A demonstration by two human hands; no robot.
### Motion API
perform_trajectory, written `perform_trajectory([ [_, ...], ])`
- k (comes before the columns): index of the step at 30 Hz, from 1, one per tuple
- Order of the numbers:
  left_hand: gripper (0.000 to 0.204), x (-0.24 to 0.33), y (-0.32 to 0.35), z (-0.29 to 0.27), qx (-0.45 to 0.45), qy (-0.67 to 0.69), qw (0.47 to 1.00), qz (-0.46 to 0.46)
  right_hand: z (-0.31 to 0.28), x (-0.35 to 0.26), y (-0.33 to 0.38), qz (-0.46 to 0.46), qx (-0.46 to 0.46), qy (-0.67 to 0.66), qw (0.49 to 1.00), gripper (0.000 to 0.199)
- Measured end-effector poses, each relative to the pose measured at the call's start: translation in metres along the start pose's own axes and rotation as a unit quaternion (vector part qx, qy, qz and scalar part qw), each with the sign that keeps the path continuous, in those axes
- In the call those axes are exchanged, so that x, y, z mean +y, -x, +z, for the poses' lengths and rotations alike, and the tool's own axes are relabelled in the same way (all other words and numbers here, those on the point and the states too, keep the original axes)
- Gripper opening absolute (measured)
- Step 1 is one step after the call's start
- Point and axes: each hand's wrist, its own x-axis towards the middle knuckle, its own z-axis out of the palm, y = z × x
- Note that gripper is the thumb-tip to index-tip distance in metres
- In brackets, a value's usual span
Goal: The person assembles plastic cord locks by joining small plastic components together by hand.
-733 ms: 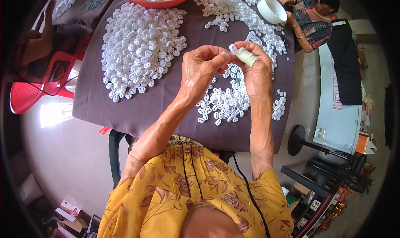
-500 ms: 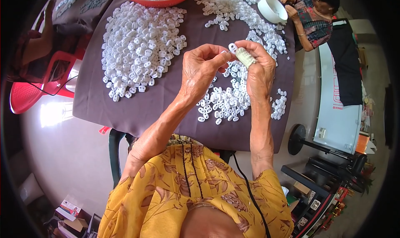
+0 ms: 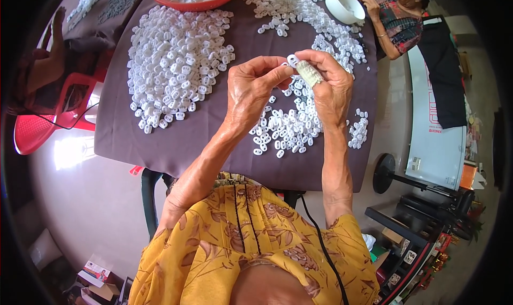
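Observation:
Over the table, my right hand (image 3: 332, 88) pinches a small white oval plastic piece with holes (image 3: 292, 60) between finger and thumb. A pale knitted finger cover (image 3: 309, 73) wraps that thumb. My left hand (image 3: 250, 91) is closed in a pinch right beside the piece, its fingertips meeting its lower edge. Whatever sits between the left fingertips is too small to make out. Below my hands lies a loose group of similar white pieces (image 3: 291, 128), and a smaller cluster (image 3: 358, 131) lies right of my right forearm.
A large heap of white pieces (image 3: 173, 64) covers the table's left part. Behind it stands a red basin (image 3: 200, 5) of pieces. More pieces (image 3: 283, 6) spread toward a white bowl (image 3: 344, 6), near another person (image 3: 395, 19). A red chair (image 3: 43, 134) stands left of the brown-covered table (image 3: 144, 150).
My left fingertips have come up against the white piece, where a small gap showed before. Both hands stay over the same spot, and the whole view has shifted slightly.

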Motion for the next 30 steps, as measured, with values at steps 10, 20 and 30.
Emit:
perform_trajectory([
  [10, 0.018, -0.003, 0.000, 0.001, 0.001, -0.011, 0.999, 0.034, -0.003, 0.003, 0.003, 0.016, -0.020, 0.006, 1.000, 0.017],
  [20, 0.019, -0.003, -0.003, 0.001, -0.013, -0.049, 0.999, 0.015, -0.007, 0.009, 0.005, 0.017, -0.029, 0.004, 0.999, 0.022],
  [30, 0.021, -0.006, -0.007, -0.009, -0.042, -0.006, 0.997, -0.062, -0.009, 0.015, 0.006, -0.002, -0.049, 0.053, 0.997, 0.025],
])
